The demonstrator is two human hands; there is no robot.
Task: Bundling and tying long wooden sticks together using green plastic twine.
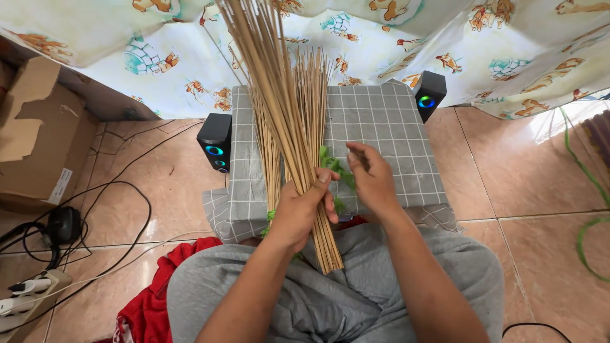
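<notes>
left hand: clenched round a fat bundle of thin bamboo sticks, gripping it low down so the sticks fan up and away over the grey checked cushion

right hand: just right of the bundle, above the cushion's near edge, fingertips pinched on a bit of green string

green string: between both hands, touching the sticks

speakers: one small black speaker at the cushion's left side, another at its far right corner

red cloth: on the floor, near-left of the cushion
</notes>
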